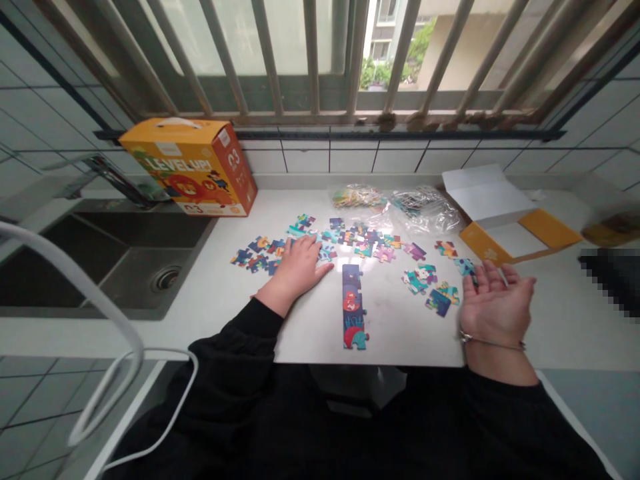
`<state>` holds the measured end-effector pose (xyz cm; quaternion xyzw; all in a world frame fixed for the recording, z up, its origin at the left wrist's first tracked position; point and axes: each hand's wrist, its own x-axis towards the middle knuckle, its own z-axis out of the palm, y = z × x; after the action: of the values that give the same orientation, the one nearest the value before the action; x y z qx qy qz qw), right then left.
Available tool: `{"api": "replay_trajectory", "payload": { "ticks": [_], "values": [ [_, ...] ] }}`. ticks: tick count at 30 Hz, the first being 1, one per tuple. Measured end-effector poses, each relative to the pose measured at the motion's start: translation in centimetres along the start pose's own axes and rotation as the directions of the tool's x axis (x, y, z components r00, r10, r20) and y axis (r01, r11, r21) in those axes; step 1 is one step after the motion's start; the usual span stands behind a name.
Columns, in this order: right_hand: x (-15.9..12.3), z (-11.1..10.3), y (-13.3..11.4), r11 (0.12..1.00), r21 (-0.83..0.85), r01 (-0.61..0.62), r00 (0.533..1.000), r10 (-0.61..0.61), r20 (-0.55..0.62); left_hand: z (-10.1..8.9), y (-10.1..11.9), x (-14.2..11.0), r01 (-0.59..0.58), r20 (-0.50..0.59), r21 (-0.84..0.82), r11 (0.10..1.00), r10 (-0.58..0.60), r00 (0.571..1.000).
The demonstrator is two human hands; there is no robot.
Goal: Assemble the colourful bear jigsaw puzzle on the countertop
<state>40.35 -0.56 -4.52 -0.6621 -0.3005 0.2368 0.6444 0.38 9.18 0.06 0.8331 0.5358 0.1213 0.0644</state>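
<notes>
My left hand (301, 267) lies palm down over loose jigsaw puzzle pieces (260, 253), its fingers stretched out and the thumb apart. Part of the pile is hidden under it. My right hand (495, 300) rests palm up at the right, fingers loosely apart and nothing held in the palm. Just beyond its fingertips is a blue puzzle piece (465, 267), partly covered. Between my hands stands a joined vertical strip of puzzle pieces (353, 307), with a red figure on dark blue. More loose pieces (420, 279) lie between the strip and my right hand.
An orange puzzle box (195, 170) stands at the back left, by the sink (120, 267). Plastic bags of pieces (425, 208) lie along the back wall. At the right is an opened yellow-and-white box (510, 230). A white cable (100, 287) crosses the left foreground.
</notes>
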Motion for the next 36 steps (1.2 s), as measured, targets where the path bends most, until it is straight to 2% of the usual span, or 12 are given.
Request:
{"api": "replay_trajectory", "payload": {
  "ticks": [4,8,15,18,20,22,23,25,28,31,33,36],
  "values": [
    [-0.5,0.7,-1.0,0.980,0.188,-0.066,0.996,0.076,-0.048,0.8,0.3,0.5,0.006,-0.076,-0.024,1.000,-0.007,0.997],
    [-0.9,1.5,-2.1,0.896,0.436,-0.086,0.977,0.162,-0.140,0.6,-0.7,0.3,-0.002,-0.096,-0.147,0.989,-0.012,0.995],
    [-1.4,2.0,-2.8,0.890,0.453,-0.055,0.981,0.134,-0.144,-0.6,0.1,-0.4,-0.072,-0.116,-0.391,0.918,0.028,0.993],
    [-1.6,2.1,-2.5,0.914,0.405,0.012,0.986,0.056,-0.155,-0.6,0.6,-0.6,-0.078,-0.104,-0.584,0.808,0.021,0.994],
    [-1.9,2.2,-2.4,0.945,0.312,0.095,0.987,-0.048,-0.155,-0.5,0.9,-0.7,-0.070,-0.090,-0.753,0.654,0.004,0.996],
    [-2.4,2.3,-2.5,0.961,0.131,0.245,0.966,-0.229,-0.123,-0.2,1.5,-0.7,-0.042,-0.048,-0.883,0.467,-0.001,0.999],
    [-2.9,2.5,-2.6,0.940,0.018,0.342,0.937,-0.340,-0.078,-0.2,1.8,-0.7,-0.020,-0.020,-0.922,0.388,0.005,1.000],
    [-4.1,2.9,-3.2,0.821,-0.169,0.546,0.837,-0.541,0.077,-0.1,2.4,-0.8,0.030,0.036,-0.963,0.267,0.019,0.999],
    [-6.4,3.9,-4.3,0.584,-0.212,0.784,0.618,-0.700,0.357,-0.1,3.3,-1.1,0.120,0.128,-0.983,0.137,0.048,0.991],
    [-8.3,5.1,-5.0,0.455,-0.108,0.884,0.437,-0.720,0.539,-0.1,3.8,-1.4,0.201,0.217,-0.971,0.132,0.115,0.969],
    [-9.1,5.7,-5.2,0.425,-0.051,0.904,0.366,-0.706,0.607,0.0,4.0,-1.6,0.231,0.253,-0.963,0.142,0.170,0.952],
    [-9.6,6.1,-5.0,0.410,0.010,0.912,0.303,-0.691,0.657,0.4,4.5,-1.8,0.253,0.280,-0.959,0.131,0.283,0.917]
  ]
}}
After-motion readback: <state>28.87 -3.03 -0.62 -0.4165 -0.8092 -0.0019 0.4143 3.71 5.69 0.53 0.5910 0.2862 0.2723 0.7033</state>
